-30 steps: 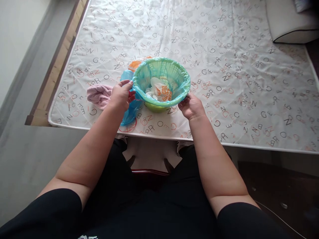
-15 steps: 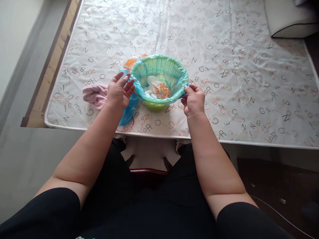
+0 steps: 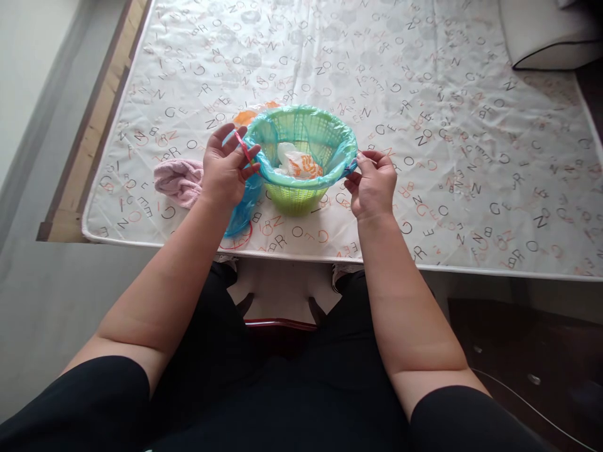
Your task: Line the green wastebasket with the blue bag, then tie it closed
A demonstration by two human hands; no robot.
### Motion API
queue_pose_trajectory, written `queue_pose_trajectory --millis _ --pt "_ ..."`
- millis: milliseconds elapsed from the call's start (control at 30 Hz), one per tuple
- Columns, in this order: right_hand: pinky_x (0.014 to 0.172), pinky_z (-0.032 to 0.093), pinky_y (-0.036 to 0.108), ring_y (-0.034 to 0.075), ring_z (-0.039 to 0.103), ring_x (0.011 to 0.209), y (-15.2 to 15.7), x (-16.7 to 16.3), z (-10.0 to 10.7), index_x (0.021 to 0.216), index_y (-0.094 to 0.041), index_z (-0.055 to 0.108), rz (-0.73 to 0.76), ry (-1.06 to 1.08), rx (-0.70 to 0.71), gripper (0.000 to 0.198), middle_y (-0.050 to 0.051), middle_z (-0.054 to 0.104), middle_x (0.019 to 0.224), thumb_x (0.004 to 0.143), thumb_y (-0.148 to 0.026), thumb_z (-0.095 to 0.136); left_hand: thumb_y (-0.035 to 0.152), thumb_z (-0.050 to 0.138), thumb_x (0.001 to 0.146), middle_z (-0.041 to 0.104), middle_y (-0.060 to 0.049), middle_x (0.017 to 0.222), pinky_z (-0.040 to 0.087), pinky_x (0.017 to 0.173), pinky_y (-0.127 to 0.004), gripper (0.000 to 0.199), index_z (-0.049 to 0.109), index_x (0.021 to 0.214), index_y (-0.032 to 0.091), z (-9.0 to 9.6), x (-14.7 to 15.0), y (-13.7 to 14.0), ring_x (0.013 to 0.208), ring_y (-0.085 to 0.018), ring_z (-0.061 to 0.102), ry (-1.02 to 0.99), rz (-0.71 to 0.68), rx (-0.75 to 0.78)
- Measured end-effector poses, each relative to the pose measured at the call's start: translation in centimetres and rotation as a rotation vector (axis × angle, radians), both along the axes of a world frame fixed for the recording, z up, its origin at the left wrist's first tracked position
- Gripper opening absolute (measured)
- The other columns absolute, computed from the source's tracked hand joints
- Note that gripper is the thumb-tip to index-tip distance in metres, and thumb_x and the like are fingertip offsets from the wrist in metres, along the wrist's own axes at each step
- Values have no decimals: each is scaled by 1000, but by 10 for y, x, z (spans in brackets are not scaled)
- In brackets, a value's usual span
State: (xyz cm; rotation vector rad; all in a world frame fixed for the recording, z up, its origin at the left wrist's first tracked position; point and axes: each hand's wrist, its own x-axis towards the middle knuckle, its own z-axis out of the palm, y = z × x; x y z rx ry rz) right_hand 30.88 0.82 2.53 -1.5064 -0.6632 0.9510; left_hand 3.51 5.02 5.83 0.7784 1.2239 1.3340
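A green mesh basket (image 3: pixel 296 199) stands on the letter-printed mattress, lined with a thin blue trash bag (image 3: pixel 347 135) folded over its rim. Inside lies a crumpled white plastic bag (image 3: pixel 301 164) with orange print. At the left of the rim, my left hand (image 3: pixel 227 164) has a red drawstring (image 3: pixel 243 147) across its curled fingers. On the opposite side, my right hand (image 3: pixel 374 183) pinches a dark bluish gathered bit of the trash bag between thumb and fingers.
Left of the basket lie a folded pink towel (image 3: pixel 179 182), another blue plastic bag (image 3: pixel 241 213) with a red string, and an orange-and-clear plastic bag (image 3: pixel 245 117) behind. The mattress (image 3: pixel 447 207) ends just before my knees. A white cushion-like object (image 3: pixel 551 37) sits far right.
The red drawstring now shows stretched over my left fingers. My right hand has shifted slightly right and pulls the bag edge outward. More of the basket's green front shows below the liner.
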Motion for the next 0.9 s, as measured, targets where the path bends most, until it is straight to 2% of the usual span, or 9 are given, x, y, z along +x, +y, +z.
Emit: queue_pose_trajectory --millis 167,333,467,633,700,800,900 --pt "53 55 21 10 67 66 1 2 0 114 -28 57 -23 115 3 20 -1 67 99 98 -37 65 32 82 98 66 -5 148 68 79 -24 42 62 135 33 -9 -4 3 131 -29 73 -32 -66 46" --pt "48 51 18 7 61 58 -3 -1 2 104 -26 58 13 100 18 14 -3 64 91 94 -29 68 47 85 94 67 -8 148 68 91 -31 46 63 131 31 -16 -11 6 138 -33 68 -68 -129 65" --pt "49 52 18 7 62 60 -5 -1 4 101 -26 59 70 21 42 12 -3 63 88 93 -27 68 47 85 94 71 -8 142 68 89 -32 41 66 128 31 -11 -15 6 136 -32 70 -20 -160 43" --pt "49 53 21 9 63 61 -5 0 8 101 -26 56 86 -17 -23 12 -2 61 86 94 -27 65 46 89 89 75 -9 126 66 79 -28 41 68 121 29 -11 -15 6 122 -29 75 78 -231 -4" --pt "49 55 23 11 65 62 -5 1 9 103 -27 54 113 12 -69 15 -2 62 87 94 -29 66 52 89 88 75 -9 117 64 75 -27 44 68 120 28 -17 -14 6 114 -27 76 165 -207 -28" --pt "49 55 23 12 67 65 -6 3 8 107 -28 51 103 27 -105 21 -2 63 91 93 -32 67 63 88 86 72 -10 112 62 75 -28 57 65 125 27 -25 -12 6 109 -27 75 279 -93 -27" --pt "50 56 23 12 67 67 -6 5 7 111 -30 48 33 29 -128 30 -3 64 94 93 -39 71 73 84 84 71 -10 110 63 79 -32 67 61 130 29 -25 -10 4 107 -27 74 240 -74 -115"
